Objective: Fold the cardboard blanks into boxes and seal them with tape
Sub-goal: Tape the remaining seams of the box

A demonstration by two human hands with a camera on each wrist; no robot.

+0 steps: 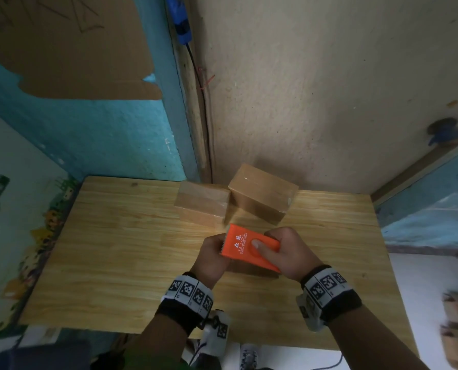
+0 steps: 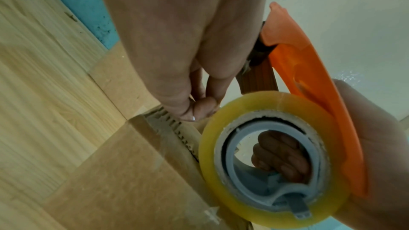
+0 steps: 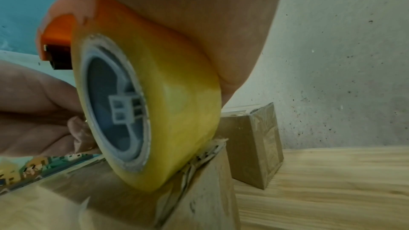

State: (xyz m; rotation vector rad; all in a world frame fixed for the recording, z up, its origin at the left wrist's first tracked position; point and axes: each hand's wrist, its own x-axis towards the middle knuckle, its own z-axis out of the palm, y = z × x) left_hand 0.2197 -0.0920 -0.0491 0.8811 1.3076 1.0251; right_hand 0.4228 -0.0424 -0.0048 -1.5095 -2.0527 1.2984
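My right hand (image 1: 289,252) grips the orange dispenser (image 1: 252,247) from above, thumb lying flat across its top and the other fingers (image 2: 281,156) curled around the far side — through the grey hub of the roll they show wrapped under the frame. The tape roll (image 3: 155,104), yellowish and clear, sits in the dispenser and rests on the top edge of the box (image 3: 199,204) I am working on, right at a corner where the cardboard flaps meet and their corrugated ends show. That box lies on the table (image 1: 116,249) directly under my hands, mostly hidden from the head view.

My left hand (image 1: 212,257) is at the toothed cutter end of the dispenser, fingers (image 2: 199,107) bent and bunched together at their tips close to the box's edge — they seem to pinch something thin there, probably the tape end, but I cannot tell for sure.

Farther back on the table, near the wall, stand two finished boxes: a left box (image 1: 202,209) and a right box (image 1: 262,193), touching each other, the right one shiny with tape and turned at a slight angle. The right wrist view shows that taped box (image 3: 252,146) just behind the one under the roll.

A large cardboard sheet (image 1: 70,46) hangs on the blue wall at upper left.
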